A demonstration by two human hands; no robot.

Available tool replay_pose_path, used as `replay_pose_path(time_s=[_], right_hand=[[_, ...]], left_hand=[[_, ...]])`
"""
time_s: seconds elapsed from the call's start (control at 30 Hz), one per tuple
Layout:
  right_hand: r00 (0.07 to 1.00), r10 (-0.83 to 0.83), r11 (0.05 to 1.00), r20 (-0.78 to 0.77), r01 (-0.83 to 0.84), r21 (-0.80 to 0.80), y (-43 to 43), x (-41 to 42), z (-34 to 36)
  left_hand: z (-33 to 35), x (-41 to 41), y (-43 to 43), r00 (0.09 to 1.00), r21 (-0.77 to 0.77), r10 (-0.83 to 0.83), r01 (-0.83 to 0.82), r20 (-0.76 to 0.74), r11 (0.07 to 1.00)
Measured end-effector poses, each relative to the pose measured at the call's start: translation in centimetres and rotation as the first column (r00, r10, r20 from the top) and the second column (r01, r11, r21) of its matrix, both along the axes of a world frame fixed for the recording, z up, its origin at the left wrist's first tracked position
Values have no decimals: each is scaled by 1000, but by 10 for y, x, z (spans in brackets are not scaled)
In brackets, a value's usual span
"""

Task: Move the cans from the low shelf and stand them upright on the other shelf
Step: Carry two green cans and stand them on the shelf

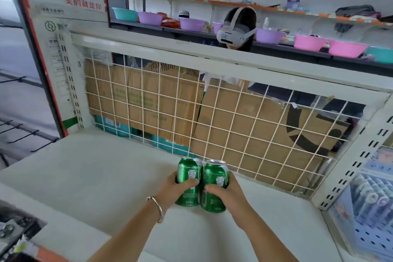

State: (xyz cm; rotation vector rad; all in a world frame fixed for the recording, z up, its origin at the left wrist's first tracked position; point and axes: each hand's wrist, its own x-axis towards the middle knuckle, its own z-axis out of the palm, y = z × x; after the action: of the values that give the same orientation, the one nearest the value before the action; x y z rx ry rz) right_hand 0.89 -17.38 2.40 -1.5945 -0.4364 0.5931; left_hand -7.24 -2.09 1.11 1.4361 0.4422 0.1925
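Cans: two green aluminium drink cans, left can (188, 181) and right can (214, 187), stood upright, touching, on the white shelf (102, 176). I judged placement underway; left hand (177, 190) and right hand (225, 192) each gripped one. Next: release.

cans (200, 183): glossy metal | shelf (95, 176): matt white | backing (244, 125): cardboard
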Motion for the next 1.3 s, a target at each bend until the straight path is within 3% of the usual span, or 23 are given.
replay_pose_path(time_s=[0.33,0.57,0.7,0.83,0.97,1.1,1.3], right_hand=[[898,437,897,-48,-431,99,126,-109,32],[624,779,616,52,-779,119,207,-272,63],[512,850,501,124,-858,110,240,-389,71],[303,940,281,157,-949,146,259,-516,76],[100,988,84,117,-988,131,260,-644,73],[-82,988,-102,133,-984,145,238,-763,70],[-483,863,-503,146,-847,172,179,-912,67]], left_hand=[[36,-175,66,921,-125,389,-382,35,916],[52,-358,90,700,-101,706,-699,108,708],[55,-472,89,518,-92,852,-847,82,524],[62,-594,77,326,-83,945,-941,43,328],[73,-707,41,47,-59,994,-997,100,53],[70,-801,-17,-233,-28,962,-973,145,-231],[63,-900,-115,-602,-24,777,-793,184,-609]])
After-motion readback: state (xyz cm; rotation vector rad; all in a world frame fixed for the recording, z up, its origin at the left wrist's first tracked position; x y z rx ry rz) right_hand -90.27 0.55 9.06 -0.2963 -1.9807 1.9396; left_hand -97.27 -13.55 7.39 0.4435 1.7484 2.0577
